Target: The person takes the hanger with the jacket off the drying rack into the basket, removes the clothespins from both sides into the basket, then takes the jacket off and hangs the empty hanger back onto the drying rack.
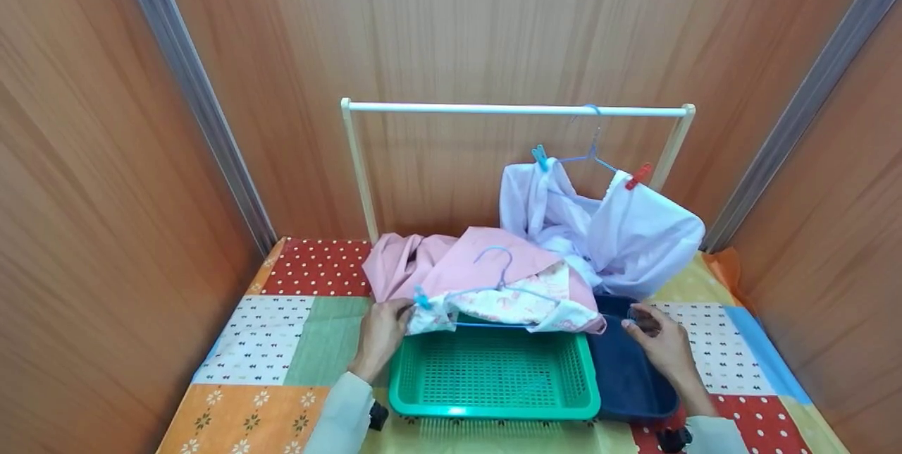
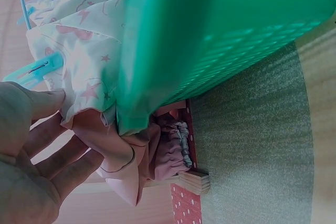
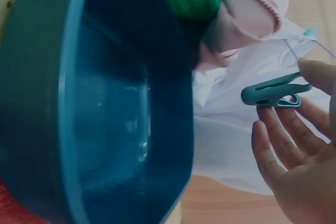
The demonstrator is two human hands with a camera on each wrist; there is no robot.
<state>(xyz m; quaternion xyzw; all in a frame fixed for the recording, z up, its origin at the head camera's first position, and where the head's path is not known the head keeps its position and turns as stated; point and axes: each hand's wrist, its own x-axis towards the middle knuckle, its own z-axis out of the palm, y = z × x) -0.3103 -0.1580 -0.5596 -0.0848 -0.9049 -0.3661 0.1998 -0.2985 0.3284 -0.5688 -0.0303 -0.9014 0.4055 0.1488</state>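
Observation:
My left hand pinches the edge of a pink garment with a white printed lining, thumb in front and fingers behind. Right by the thumb, a light-blue clothespin clips that cloth. A blue hanger lies over the garment, which spreads across the back of the green basket. In the right wrist view, my right hand holds a teal clothespin between thumb and fingers. That hand is above the dark blue tub, to the right of the garment.
Behind stands a white rack. From its bar hangs a white garment on a blue hanger, clipped by a blue clothespin and a red clothespin. A patchwork-patterned cloth covers the surface; wood panels enclose it.

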